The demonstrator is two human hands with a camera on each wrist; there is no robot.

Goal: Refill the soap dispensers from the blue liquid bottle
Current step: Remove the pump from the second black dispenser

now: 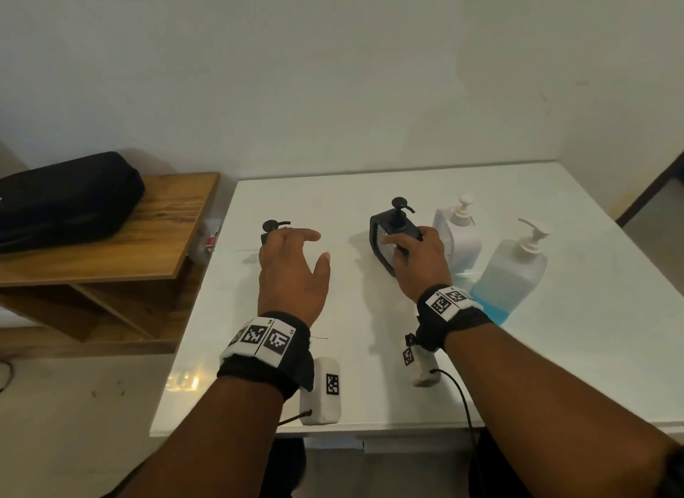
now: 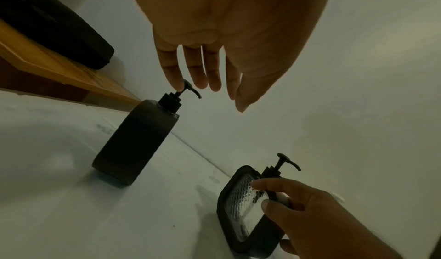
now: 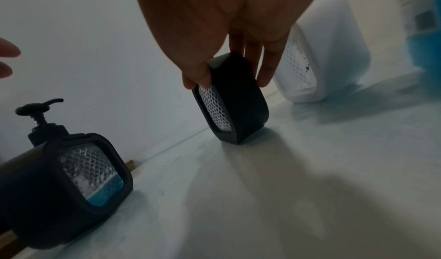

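The blue liquid bottle (image 1: 510,275) stands upright at the right side of the white surface (image 1: 370,386), well apart from the left hand and just beyond the right wrist. It is a clear rectangular pump bottle with liquid only in its lower part. Expect moderate weight low down, smooth walls that may be slippery, and a body that could flex under a squeeze. Grip it across the broad faces at mid-height, not by the white pump head.

Just left of it stands the white dispenser (image 1: 457,234), upright, with a textured window.

The centre black dispenser (image 1: 388,238) is tilted on the surface. The right hand (image 1: 418,260) pinches it near the top, thumb on the patterned window face and fingers (image 3: 267,65) down the far side. The shell looks rigid and its window shows no blue, so it is probably light. Hold the body by the narrow sides and take the pump collar for unscrewing.

The left black dispenser (image 2: 136,144) stands upright with a little blue liquid at its base. The left hand (image 1: 292,271) hovers above it, fingers spread and straight, gripping nothing; one fingertip is at the pump head, contact uncertain.

A black case (image 1: 66,197) lies on the wooden shelf (image 1: 155,245) to the left.
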